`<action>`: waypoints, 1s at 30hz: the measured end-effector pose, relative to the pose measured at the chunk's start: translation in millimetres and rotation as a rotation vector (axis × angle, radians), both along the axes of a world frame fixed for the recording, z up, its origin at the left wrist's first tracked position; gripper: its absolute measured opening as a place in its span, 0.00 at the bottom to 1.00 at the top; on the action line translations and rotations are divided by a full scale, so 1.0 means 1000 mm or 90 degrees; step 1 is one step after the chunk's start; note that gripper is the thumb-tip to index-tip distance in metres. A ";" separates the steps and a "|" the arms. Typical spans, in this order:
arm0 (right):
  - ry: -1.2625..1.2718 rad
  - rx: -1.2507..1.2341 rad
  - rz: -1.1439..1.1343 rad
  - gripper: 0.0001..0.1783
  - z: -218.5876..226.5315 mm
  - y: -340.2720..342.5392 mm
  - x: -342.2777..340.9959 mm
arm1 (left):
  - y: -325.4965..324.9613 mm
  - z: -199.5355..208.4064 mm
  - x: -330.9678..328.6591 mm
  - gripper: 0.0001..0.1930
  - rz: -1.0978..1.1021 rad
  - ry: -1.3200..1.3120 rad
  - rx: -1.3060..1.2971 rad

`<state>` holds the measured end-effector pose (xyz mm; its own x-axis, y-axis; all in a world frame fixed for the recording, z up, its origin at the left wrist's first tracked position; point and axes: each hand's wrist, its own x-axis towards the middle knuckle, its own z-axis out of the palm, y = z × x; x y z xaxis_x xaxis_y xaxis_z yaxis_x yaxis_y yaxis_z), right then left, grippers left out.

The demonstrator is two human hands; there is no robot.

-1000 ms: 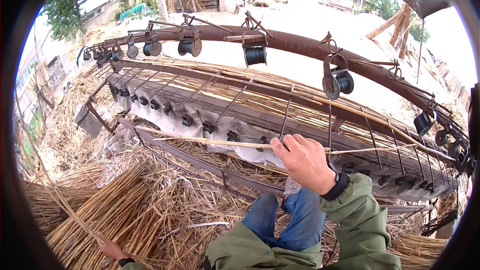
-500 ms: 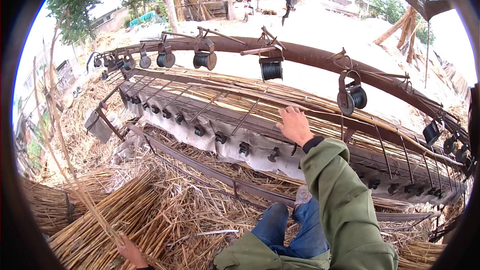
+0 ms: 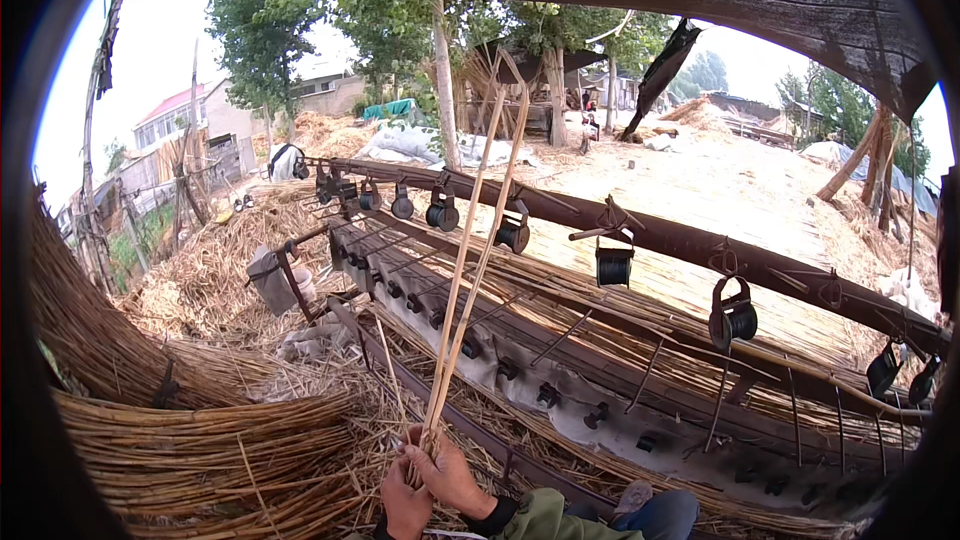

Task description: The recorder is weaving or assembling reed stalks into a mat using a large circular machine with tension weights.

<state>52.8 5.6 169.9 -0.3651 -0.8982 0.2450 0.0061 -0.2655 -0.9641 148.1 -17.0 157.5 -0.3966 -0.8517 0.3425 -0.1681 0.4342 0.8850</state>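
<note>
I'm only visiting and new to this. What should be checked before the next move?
1. Right hand closed on the long stalks: ok, near their lower ends.
2. Left hand gripping firmly: cannot tell, fingers overlap the right hand's.
3. Stalks straight: not ok, one bends sharply near its top.
4. Stalks clear of the brown rail: cannot tell, they overlap it in view.
5. Dark spool hanging below rail: ok.

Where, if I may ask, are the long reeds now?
In the head view, left hand and right hand hold the long reeds just left of bottom centre, rising before the brown beam.
</note>
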 end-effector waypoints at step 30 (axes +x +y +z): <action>-0.259 -0.638 -0.203 0.11 0.162 0.192 -0.108 | -0.145 -0.071 0.116 0.21 0.431 0.266 0.163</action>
<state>-55.5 198.0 332.1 -0.7597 -0.2154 0.6135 0.0654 -0.9641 -0.2575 263.9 -161.6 86.1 0.3452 -0.9320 0.1106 0.0435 0.1336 0.9901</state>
